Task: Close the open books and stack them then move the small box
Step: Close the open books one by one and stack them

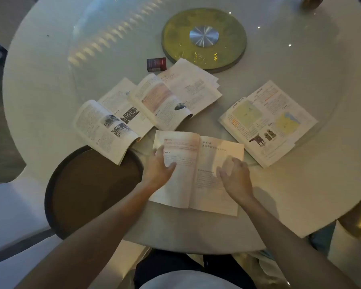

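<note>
Several open books lie on a round white table (pixel 40 84). The nearest book (pixel 204 155) lies open in front of me. My left hand (pixel 159 166) rests flat on its left page, fingers spread. My right hand (pixel 234 177) lies on its right page with fingers curled, holding nothing that I can see. A book with black-and-white photos (pixel 106 128) lies at the left, overlapped by a second book (pixel 171 97). A book with maps (pixel 267 122) lies at the right. A small dark red box (pixel 156 64) stands behind the books.
A dark round tray (pixel 71 190) sits at the near left, partly under the photo book. A yellow-green turntable disc (pixel 204 36) with a metal hub lies at the table's middle. White chairs stand at the left and below.
</note>
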### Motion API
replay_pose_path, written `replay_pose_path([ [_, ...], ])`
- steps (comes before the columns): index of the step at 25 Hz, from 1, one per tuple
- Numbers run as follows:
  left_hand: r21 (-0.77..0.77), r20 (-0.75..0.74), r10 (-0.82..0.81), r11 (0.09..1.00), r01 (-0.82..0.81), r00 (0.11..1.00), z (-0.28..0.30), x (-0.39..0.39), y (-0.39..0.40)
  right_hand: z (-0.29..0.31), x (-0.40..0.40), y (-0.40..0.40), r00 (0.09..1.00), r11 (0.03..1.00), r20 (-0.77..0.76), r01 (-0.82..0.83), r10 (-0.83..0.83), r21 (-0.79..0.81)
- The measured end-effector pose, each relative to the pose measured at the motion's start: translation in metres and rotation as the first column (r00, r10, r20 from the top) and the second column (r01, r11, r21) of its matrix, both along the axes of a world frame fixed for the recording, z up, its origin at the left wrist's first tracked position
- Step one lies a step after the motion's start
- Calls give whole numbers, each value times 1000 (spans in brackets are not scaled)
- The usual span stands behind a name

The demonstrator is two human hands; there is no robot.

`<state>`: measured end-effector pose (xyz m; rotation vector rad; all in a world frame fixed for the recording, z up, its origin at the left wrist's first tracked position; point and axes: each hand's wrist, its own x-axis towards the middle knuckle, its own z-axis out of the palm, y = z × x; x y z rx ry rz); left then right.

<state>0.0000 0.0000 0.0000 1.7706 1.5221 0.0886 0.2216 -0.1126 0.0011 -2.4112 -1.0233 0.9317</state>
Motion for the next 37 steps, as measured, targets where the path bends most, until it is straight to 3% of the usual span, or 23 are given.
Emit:
replay_pose_path([
  [3, -71, -35, 169, 983, -171, 985, -12, -15, -1, -17, 12, -13, 947, 948, -52, 313, -316, -57],
  [7, -230, 14, 247, 944, -238, 969, -31, -29, -1, -31, 22, -28, 813, 890, -370, 445, -449, -101],
  [10, -202, -9, 252, 947, -248, 968, -37, -33, 4, -28, 24, -31, 781, 874, -410, 477, -472, -98],
  [16, -300, 64, 369, 893, -335, 927, -25, -48, 13, -8, 30, -33, 711, 846, -495, 524, -499, -100],
  [19, -364, 236, 409, 878, -310, 881, -3, -53, 16, 6, 26, -32, 750, 867, -483, 496, -452, -42],
  [23, -378, 462, 291, 919, -112, 838, 35, -25, 6, 33, -5, -23, 784, 880, -509, 464, -355, 102],
  [26, -489, 579, 192, 860, 149, 792, 45, 6, -10, 52, -34, -9, 775, 889, -576, 426, -262, 168],
  [28, -548, 610, 148, 788, 280, 778, 42, 21, -20, 57, -46, -3, 781, 910, -590, 375, -206, 178],
  [31, -566, 566, 37, 744, 356, 823, 25, 32, -30, 41, -41, -6, 858, 938, -470, 310, -206, 155],
  [34, -409, 448, -121, 853, 324, 886, 5, 35, -36, 17, -23, -13, 838, 910, -424, 408, -343, 69],
  [36, -181, 297, -259, 930, 321, 919, -13, 32, -36, 4, -11, -14, 783, 881, -451, 473, -429, -15],
  [37, -65, 211, -363, 921, 384, 908, -24, 29, -34, -2, -6, -12, 763, 870, -459, 490, -455, -47],
])
